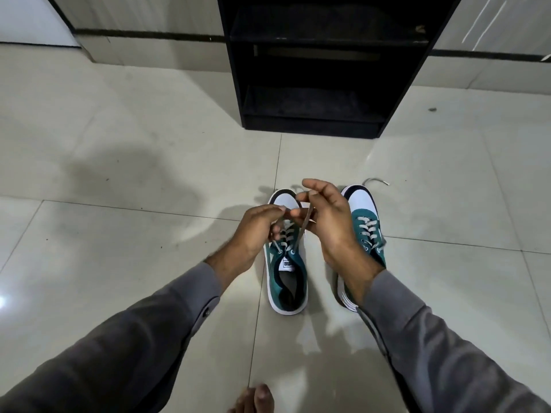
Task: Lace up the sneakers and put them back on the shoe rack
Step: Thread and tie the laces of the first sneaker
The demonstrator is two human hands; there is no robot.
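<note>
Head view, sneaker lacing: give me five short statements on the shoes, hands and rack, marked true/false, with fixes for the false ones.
1. Both sneakers stand on the tiled floor, not on the shoe rack. True.
2. Both hands hold lace ends of the left sneaker. True: the left hand and right hand pinch the laces above it.
3. The right sneaker has no lace in it. False: lace runs through its eyelets, and a loose end trails on the floor past the toe.
4. The sneakers are red. False: teal with white toes.
5. The rack shelves in view hold several shoes. False: no shoes show on them.
</note>
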